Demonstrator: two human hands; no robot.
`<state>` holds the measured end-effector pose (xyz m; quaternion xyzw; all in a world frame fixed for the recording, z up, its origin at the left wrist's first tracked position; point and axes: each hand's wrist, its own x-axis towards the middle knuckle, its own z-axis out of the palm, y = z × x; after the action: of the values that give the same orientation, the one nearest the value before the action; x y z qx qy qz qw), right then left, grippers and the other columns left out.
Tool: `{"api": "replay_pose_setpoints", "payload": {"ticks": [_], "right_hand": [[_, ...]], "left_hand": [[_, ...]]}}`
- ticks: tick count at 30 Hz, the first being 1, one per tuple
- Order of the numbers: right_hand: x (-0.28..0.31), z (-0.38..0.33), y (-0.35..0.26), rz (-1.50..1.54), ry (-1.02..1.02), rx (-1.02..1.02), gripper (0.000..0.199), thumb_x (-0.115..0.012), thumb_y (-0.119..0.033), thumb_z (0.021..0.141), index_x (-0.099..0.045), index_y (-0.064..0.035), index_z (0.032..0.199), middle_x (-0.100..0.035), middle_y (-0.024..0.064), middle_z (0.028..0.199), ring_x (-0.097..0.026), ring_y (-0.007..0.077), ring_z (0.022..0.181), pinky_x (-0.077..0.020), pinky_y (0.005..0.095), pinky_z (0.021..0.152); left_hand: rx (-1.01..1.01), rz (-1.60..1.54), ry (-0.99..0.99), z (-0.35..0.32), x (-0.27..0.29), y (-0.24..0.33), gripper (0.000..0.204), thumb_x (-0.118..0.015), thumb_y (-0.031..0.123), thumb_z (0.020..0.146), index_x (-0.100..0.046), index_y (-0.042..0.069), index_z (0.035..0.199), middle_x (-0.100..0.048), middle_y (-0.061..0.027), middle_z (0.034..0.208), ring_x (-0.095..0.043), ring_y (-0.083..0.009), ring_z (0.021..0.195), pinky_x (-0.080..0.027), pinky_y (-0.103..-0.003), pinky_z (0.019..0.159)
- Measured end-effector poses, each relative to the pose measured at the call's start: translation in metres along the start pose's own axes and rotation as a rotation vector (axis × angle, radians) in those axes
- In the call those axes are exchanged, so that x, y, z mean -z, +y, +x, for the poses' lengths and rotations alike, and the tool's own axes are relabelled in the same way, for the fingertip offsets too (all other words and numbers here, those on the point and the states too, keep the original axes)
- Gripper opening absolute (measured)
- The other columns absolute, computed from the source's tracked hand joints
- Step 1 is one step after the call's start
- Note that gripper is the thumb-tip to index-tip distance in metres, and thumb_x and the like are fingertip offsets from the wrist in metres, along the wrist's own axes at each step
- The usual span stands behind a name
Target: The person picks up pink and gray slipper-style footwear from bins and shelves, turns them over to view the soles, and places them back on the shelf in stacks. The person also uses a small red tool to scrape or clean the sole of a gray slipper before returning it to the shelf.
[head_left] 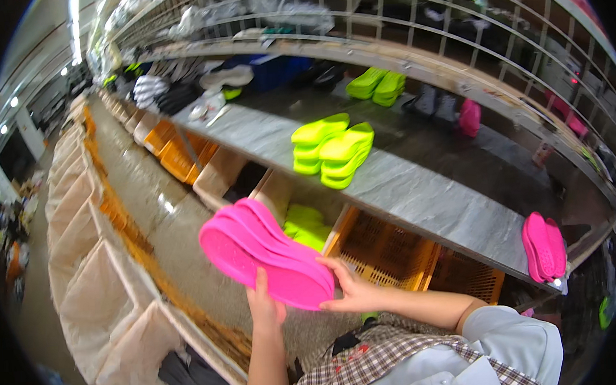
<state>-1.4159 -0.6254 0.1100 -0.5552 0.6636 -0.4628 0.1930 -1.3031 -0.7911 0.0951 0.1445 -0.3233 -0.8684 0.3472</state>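
Between my two hands is a stack of bright pink shoe soles, tilted and held in the air over the aisle. My left hand grips the stack from below, its thumb lying on the nearest sole. On the right end of the stack, my right hand pinches the edge between thumb and fingers. Beyond them, neon yellow shoe soles are piled on the grey bench. A pair of pink soles sits at the bench's right end.
Under the bench are orange crates and a bin holding yellow-green soles. Cloth-lined bins line the left side of the aisle. A wire mesh rack stands above the bench. More neon soles lie farther back.
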Motion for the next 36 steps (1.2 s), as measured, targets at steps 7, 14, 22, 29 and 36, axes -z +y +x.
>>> {"api": "replay_pose_setpoints", "payload": {"ticks": [7, 14, 22, 29, 36], "right_hand": [[-0.016, 0.055, -0.012, 0.789, -0.040, -0.185, 0.069, -0.061, -0.020, 0.089, -0.022, -0.0031, 0.144, -0.049, 0.0061, 0.110, -0.047, 0.0138, 0.103, -0.0367, 0.0295, 0.095], [-0.044, 0.070, -0.031, 0.925, -0.138, -0.279, 0.062, -0.068, -0.022, 0.084, -0.033, -0.0022, 0.132, -0.043, 0.0108, 0.127, -0.043, 0.0189, 0.119, -0.0352, 0.0341, 0.102], [-0.062, 0.071, -0.044, 1.097, -0.142, -0.488, 0.066, -0.068, -0.022, 0.083, -0.025, -0.0030, 0.130, -0.041, 0.0151, 0.128, -0.043, 0.0226, 0.121, -0.0356, 0.0372, 0.102], [-0.070, 0.068, -0.047, 1.102, -0.136, -0.552, 0.080, -0.066, -0.026, 0.085, -0.017, -0.0001, 0.143, -0.040, 0.0176, 0.136, -0.043, 0.0253, 0.125, -0.0381, 0.0387, 0.102], [-0.075, 0.064, -0.049, 1.069, -0.142, -0.603, 0.074, -0.063, -0.028, 0.088, -0.020, -0.0051, 0.144, -0.043, 0.0155, 0.134, -0.048, 0.0229, 0.120, -0.0442, 0.0356, 0.096]], "left_hand": [[-0.090, -0.223, -0.043, -0.006, 0.053, 0.007, 0.062, -0.059, 0.028, 0.091, -0.030, 0.002, 0.139, -0.044, -0.0141, 0.136, -0.045, -0.0291, 0.124, -0.041, -0.045, 0.102], [-0.012, -0.314, -0.094, -0.027, 0.067, 0.009, 0.065, -0.060, 0.036, 0.089, -0.033, 0.001, 0.137, -0.047, -0.0146, 0.134, -0.049, -0.0288, 0.121, -0.043, -0.045, 0.101], [-0.012, -0.288, -0.130, -0.042, 0.068, 0.012, 0.071, -0.051, 0.049, 0.090, -0.030, 0.002, 0.140, -0.042, -0.0151, 0.139, -0.045, -0.0285, 0.126, -0.039, -0.043, 0.105], [0.059, -0.311, -0.034, -0.051, 0.073, 0.009, 0.075, -0.050, 0.051, 0.089, -0.028, 0.001, 0.141, -0.040, -0.0159, 0.141, -0.044, -0.0291, 0.127, -0.037, -0.045, 0.106], [0.048, -0.331, -0.007, -0.053, 0.083, 0.007, 0.066, -0.052, 0.040, 0.092, -0.028, 0.002, 0.140, -0.041, -0.0156, 0.140, -0.046, -0.0295, 0.125, -0.040, -0.045, 0.105]]}}
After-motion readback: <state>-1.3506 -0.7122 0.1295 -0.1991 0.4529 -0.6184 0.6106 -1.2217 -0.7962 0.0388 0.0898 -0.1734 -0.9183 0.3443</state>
